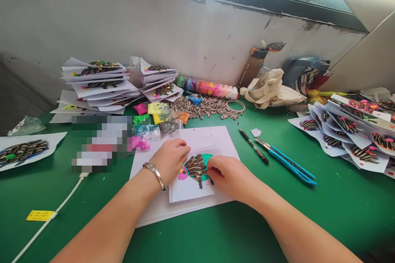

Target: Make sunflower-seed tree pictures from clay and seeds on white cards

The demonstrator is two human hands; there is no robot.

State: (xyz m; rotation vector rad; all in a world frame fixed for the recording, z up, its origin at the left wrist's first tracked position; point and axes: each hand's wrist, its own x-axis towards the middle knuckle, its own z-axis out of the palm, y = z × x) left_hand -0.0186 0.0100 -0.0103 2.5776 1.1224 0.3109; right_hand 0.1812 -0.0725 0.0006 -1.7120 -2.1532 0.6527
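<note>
Seed-decorated figure (pixel 195 166) on white card (pixel 185 194).
Right hand (pixel 230 176) at its green edge (pixel 206 158), left hand (pixel 169 160) alongside; both curled, contents indiscernible.

Covered, cropped and pixelated

The right hand (pixel 230 176) hides part of the green disc (pixel 207 158); what it grips cannot be told. The left hand (pixel 170 161) covers the upper left of the small card (pixel 188 195). Pixel blocks mask an object (pixel 101 141) whose cable (pixel 66 198) is cut off below. Frame edges crop the far-left card (pixel 54 144) and far-right pile (pixel 381 167).
</note>
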